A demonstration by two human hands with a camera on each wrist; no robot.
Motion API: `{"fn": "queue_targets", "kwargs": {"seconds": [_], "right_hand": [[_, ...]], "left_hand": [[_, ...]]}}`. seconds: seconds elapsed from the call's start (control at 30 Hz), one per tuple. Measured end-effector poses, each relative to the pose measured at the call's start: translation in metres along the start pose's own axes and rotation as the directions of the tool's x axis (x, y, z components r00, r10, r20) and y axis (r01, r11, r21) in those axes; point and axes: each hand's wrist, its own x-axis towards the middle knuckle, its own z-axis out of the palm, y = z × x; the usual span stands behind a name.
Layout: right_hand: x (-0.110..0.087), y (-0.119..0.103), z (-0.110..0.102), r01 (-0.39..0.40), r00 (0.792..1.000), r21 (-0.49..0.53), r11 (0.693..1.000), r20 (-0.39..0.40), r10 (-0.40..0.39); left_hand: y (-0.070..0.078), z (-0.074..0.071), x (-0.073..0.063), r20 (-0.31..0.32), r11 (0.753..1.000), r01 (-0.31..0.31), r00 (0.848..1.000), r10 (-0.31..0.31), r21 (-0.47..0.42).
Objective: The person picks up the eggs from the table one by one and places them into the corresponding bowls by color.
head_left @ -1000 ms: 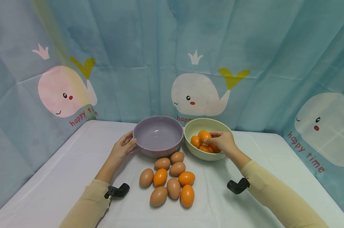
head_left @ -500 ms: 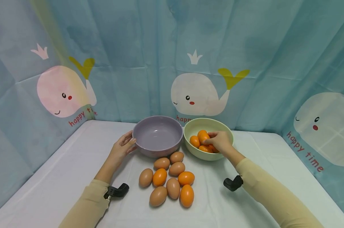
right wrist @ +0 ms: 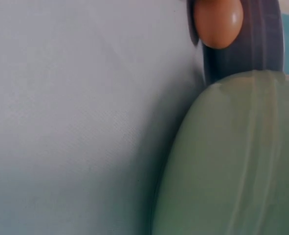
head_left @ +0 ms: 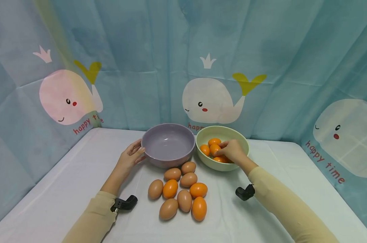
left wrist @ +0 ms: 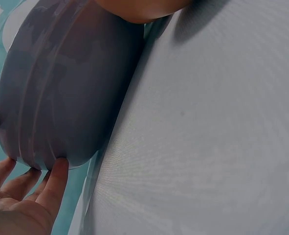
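My left hand (head_left: 129,157) holds the left side of the purple bowl (head_left: 168,161), thumb at the rim. In the left wrist view, fingertips (left wrist: 60,165) press the bowl's outer wall (left wrist: 80,88). My right hand (head_left: 234,151) reaches into the pale green bowl (head_left: 215,164), pinching an orange egg (head_left: 215,149) between thumb and fingers. Several more orange eggs (head_left: 204,150) lie around it, some partly hidden by the hand. The right wrist view shows the green bowl's outside (right wrist: 217,161), but no hand.
In front of the purple bowl lie several brown eggs (head_left: 185,200) and 3 orange eggs (head_left: 199,208) on the white tablecloth (head_left: 125,229). The two bowls stand side by side. A blue curtain (head_left: 159,98) with whale prints hangs behind the table.
Inside the green bowl, my right hand has shifted left and slightly down with the orange egg, and the eggs around it have moved. The left hand stays at the purple bowl.
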Motion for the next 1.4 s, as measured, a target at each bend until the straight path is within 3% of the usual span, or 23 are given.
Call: {"fn": "queue_targets", "kwargs": {"seconds": [0.43, 0.63, 0.77, 0.9, 1.03, 1.17, 1.4], "right_hand": [[0.005, 0.000, 0.002, -0.047, 0.999, 0.020, 0.999, 0.026, 0.046], [-0.001, -0.002, 0.001, -0.011, 1.000, 0.088, 0.996, -0.012, 0.012], [-0.018, -0.006, 0.001, 0.080, 0.995, 0.193, 0.978, -0.076, -0.066], [-0.043, -0.015, 0.003, 0.143, 0.989, 0.363, 0.921, -0.079, -0.123], [-0.066, -0.024, 0.005, 0.172, 0.985, 0.452, 0.875, -0.076, -0.155], [-0.085, -0.028, 0.008, 0.171, 0.985, 0.470, 0.866, -0.050, -0.167], [-0.108, -0.026, 0.019, 0.116, 0.977, 0.487, 0.866, 0.099, -0.186]], "left_hand": [[0.000, 0.000, 0.001, -0.005, 1.000, 0.004, 1.000, -0.004, 0.004], [-0.002, 0.000, 0.002, -0.009, 1.000, 0.002, 1.000, -0.002, -0.006], [-0.001, 0.001, 0.001, -0.007, 1.000, 0.005, 1.000, -0.005, 0.010], [0.000, 0.000, 0.000, -0.008, 1.000, 0.003, 1.000, -0.003, 0.026], [0.001, -0.001, 0.000, -0.013, 1.000, -0.002, 1.000, 0.003, 0.026], [0.000, -0.001, 0.000, -0.014, 1.000, -0.003, 1.000, 0.004, 0.017], [-0.001, -0.001, 0.001, -0.006, 1.000, -0.003, 1.000, 0.003, 0.017]]}}
